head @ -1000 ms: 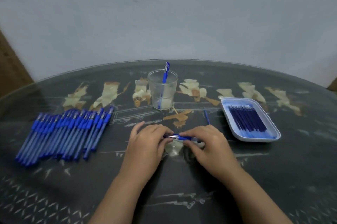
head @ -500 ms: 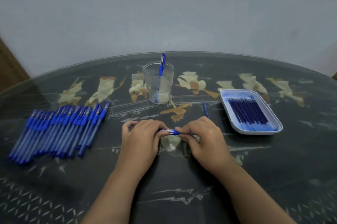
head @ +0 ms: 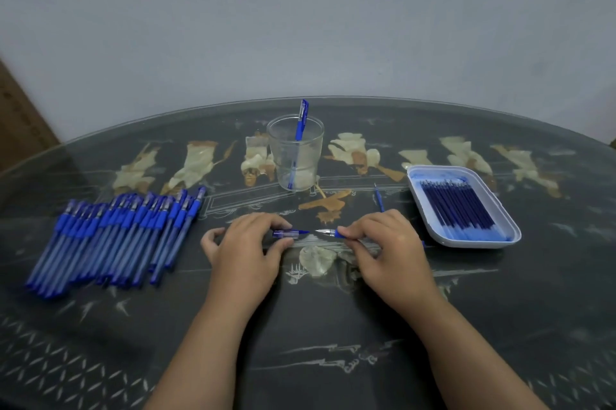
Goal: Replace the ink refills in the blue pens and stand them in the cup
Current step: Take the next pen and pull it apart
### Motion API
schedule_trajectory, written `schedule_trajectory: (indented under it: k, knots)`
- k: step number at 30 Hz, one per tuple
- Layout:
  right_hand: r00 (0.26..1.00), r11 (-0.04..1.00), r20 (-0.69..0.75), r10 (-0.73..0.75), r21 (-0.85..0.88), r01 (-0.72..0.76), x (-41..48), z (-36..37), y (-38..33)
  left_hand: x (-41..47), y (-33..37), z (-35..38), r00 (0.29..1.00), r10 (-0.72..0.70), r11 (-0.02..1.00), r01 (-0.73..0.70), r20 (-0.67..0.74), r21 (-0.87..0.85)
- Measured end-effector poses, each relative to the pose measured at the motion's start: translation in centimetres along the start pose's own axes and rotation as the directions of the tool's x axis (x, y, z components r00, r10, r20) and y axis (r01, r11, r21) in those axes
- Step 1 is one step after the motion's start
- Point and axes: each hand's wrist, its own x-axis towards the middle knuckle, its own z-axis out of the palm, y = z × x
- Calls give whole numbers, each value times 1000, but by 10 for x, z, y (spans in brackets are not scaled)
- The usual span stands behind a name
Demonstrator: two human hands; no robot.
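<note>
There is only the view from my head, looking down on the table [head: 333, 343]. My left hand [head: 246, 249] is curled, thumb and fingertips pinching a short clear-and-blue cap [head: 286, 233]. It is small and a little blurred, so it could be the pen's front section instead.

My right hand [head: 386, 248] is curled too, pinching the pen [head: 330, 232] just behind its blue grip. The bare metal tip points left at the cap, with a small gap between the two. I hold both pieces low over the table and on one line. That way neither rolls off and both hands stay close for taking the pen apart.

I judge this to be the opening-up step, with the old ink not yet out.

The layout suits my reach:
- The row of blue pens [head: 116, 236] waiting their turn lies by my left hand.
- The white tray [head: 476, 243] of fresh refills [head: 455, 207] sits near my right hand, which does the inserting.
- A loose refill [head: 379, 199] lies just beyond my right knuckles.
- The clear cup [head: 295, 156] stands straight ahead, well apart from my hands.
- One finished pen [head: 301, 119] leans in the cup against its rim.

With one pen in the cup and a full row waiting, most of the job is ahead of me.
</note>
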Motion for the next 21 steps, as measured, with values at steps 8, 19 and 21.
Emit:
schedule_trajectory:
  k: [8, 19, 21]
  knots:
    - [998, 998, 51, 39, 45, -41, 2, 0, 1, 2, -1, -1, 998, -35, 998, 38, 59, -47]
    - [998, 993, 30, -46, 110, 42, 6, 1, -9, -1, 11, 1, 974, 221, 944, -224, -43, -242]
    - [998, 991, 21, -65, 116, 62, 6, 3, -11, 0, 10, 2, 973, 220, 941, -230, -67, -250]
